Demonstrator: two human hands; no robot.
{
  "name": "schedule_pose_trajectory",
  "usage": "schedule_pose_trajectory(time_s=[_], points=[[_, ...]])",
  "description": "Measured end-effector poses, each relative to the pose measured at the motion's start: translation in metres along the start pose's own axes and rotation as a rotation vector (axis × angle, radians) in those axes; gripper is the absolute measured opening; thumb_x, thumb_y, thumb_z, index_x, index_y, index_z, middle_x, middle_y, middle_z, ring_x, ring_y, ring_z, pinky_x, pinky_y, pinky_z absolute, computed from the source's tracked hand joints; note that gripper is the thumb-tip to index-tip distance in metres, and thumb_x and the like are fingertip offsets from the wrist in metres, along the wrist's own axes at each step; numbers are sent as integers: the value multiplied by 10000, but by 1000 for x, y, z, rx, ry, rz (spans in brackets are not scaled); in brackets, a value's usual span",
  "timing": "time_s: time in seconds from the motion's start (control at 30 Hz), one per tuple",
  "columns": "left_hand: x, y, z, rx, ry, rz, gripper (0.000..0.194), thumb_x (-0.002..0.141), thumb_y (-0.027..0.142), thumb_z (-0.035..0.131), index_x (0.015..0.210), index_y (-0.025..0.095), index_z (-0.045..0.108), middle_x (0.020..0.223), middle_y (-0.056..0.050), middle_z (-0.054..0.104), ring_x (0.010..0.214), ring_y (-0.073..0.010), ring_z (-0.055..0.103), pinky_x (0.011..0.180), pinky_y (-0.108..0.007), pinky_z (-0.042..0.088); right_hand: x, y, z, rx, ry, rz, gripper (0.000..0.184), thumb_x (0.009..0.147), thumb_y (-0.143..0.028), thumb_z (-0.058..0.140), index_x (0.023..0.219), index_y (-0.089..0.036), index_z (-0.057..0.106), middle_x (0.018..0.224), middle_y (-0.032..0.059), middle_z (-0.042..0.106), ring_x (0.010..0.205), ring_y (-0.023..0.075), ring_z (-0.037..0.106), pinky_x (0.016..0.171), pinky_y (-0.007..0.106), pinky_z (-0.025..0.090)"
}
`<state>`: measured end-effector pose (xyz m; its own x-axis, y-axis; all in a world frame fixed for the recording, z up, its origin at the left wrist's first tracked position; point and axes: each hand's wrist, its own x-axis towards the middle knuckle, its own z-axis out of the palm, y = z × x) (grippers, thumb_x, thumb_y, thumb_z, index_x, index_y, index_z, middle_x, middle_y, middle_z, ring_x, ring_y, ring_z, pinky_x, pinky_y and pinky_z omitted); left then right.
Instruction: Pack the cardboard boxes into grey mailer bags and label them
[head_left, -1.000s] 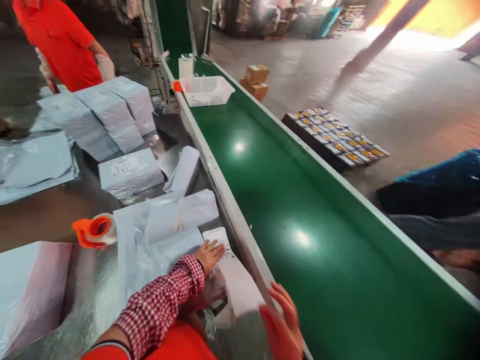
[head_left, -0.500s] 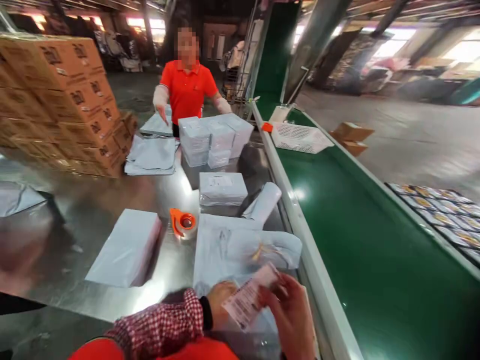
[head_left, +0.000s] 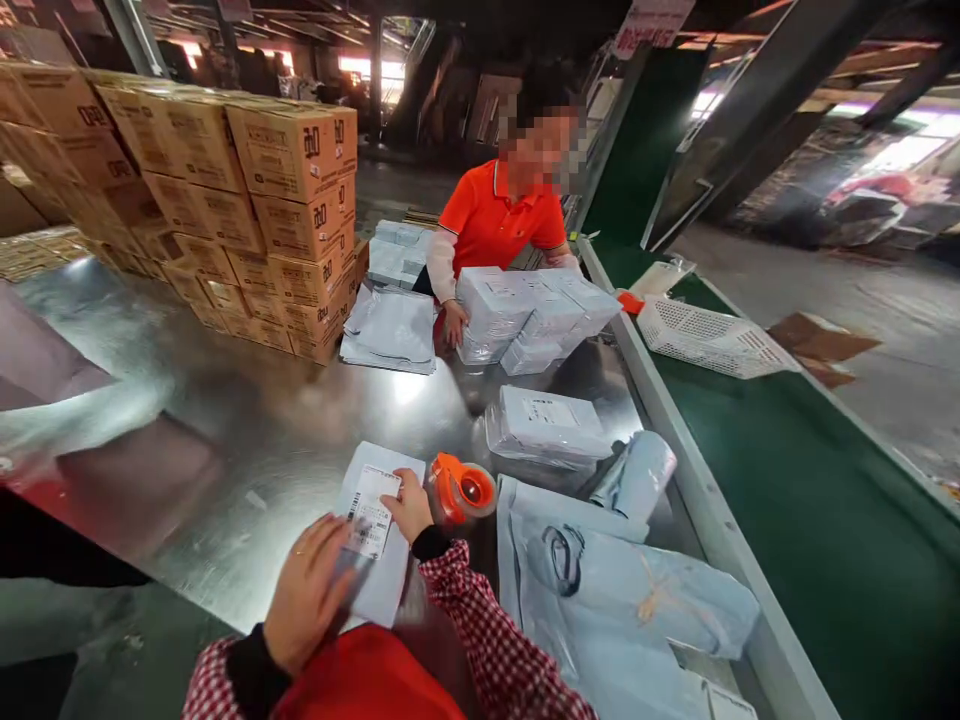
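Shipping label (head_left: 368,525) lies on a pale mailer packet (head_left: 384,588)

The left hand (head_left: 311,585) is flat and loosely spread over the label's left edge, clasping nothing. The right hand (head_left: 407,505) rests thumb and fingers on the label's upper right; whether it pinches the edge, I cannot tell. The packet lies on the metal counter (head_left: 292,470), directly before the wearer. Just beside the right hand sits an orange tape dispenser (head_left: 448,487). To its right are layered poly mailers (head_left: 529,590), with a rolled mailer (head_left: 646,470) and a labelled, wrapped parcel (head_left: 555,420) behind. Farther back, a co-worker's hand (head_left: 454,322) touches a stack of wrapped parcels (head_left: 499,300). Brown cartons (head_left: 289,235) are stacked on the left; on the right, a white perforated basket (head_left: 709,335) sits on the green conveyor belt (head_left: 757,450).
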<state>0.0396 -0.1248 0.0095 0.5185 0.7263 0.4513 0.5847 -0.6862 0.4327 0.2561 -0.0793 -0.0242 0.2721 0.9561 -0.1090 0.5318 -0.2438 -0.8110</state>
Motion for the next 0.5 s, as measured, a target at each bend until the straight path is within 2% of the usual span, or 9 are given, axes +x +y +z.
schedule_pose_trajectory(time_s=[0.07, 0.1, 0.13, 0.2, 0.27, 0.33, 0.4, 0.43, 0.5], points=[[7, -6, 23, 81, -314, 121, 661, 868, 605, 502, 1388, 197, 487, 1426, -140, 513, 1326, -346, 453, 1064, -513, 407, -5, -4, 4, -70, 1, -4, 420, 706, -72, 608, 1110, -172, 555, 1066, 125, 638, 968, 299, 638, 843, 438, 518], [7, -9, 34, 106, -434, 146, 763, 829, 681, 495, 1420, 200, 456, 1471, -146, 458, 1355, -373, 407, 1078, -549, 378, -8, -6, 4, -105, -7, -7, 436, 711, -74, 619, 1130, -179, 562, 1125, 142, 626, 1018, 326, 623, 861, 459, 510], [5, -11, 43, 124, -521, 153, 825, 801, 727, 484, 1443, 212, 426, 1501, -147, 412, 1374, -389, 372, 1087, -575, 353, -12, -8, 4, -154, -8, -15, 472, 709, -85, 646, 1162, -187, 563, 1180, 158, 612, 1069, 360, 600, 876, 486, 501], [-1, -15, 55, 145, -614, 140, 864, 784, 755, 470, 1477, 251, 363, 1538, -139, 340, 1407, -399, 305, 1107, -602, 307, -19, -10, 3, -287, 41, -32, 597, 695, -147, 725, 1259, -197, 536, 1315, 196, 547, 1207, 454, 496, 933, 580, 446], [-5, -17, 60, 144, -639, 133, 860, 781, 755, 475, 1492, 297, 318, 1554, -132, 295, 1424, -399, 263, 1120, -608, 279, -22, -10, 2, -407, 132, -74, 692, 725, -242, 751, 1357, -191, 475, 1451, 220, 429, 1341, 513, 316, 1016, 678, 315], [-8, -21, 60, 140, -635, 146, 828, 781, 740, 497, 1484, 342, 318, 1549, -130, 299, 1416, -402, 279, 1111, -612, 286, -17, -7, 2, -441, 102, -202, 657, 793, -316, 706, 1392, -208, 456, 1508, 190, 377, 1402, 482, 230, 1087, 687, 191], [-14, -25, 59, 157, -595, 166, 782, 791, 691, 541, 1475, 391, 310, 1540, -109, 322, 1397, -394, 328, 1094, -611, 309, -6, -2, 0, -441, -49, -360, 572, 835, -353, 666, 1370, -252, 491, 1500, 132, 419, 1419, 423, 252, 1131, 653, 130], [-20, -28, 57, 173, -559, 177, 770, 797, 651, 572, 1474, 414, 292, 1530, -90, 348, 1381, -384, 366, 1084, -602, 330, 2, 2, -4, -450, -94, -382, 555, 836, -360, 663, 1358, -257, 505, 1492, 119, 437, 1418, 406, 268, 1139, 644, 120], [-36, -32, 51, 193, -433, 195, 781, 801, 564, 623, 1474, 460, 241, 1478, -46, 448, 1316, -358, 468, 1037, -570, 401, 19, 12, -17, -438, -54, -264, 532, 839, -342, 653, 1340, -219, 524, 1459, 151, 471, 1391, 399, 329, 1116, 644, 190]])
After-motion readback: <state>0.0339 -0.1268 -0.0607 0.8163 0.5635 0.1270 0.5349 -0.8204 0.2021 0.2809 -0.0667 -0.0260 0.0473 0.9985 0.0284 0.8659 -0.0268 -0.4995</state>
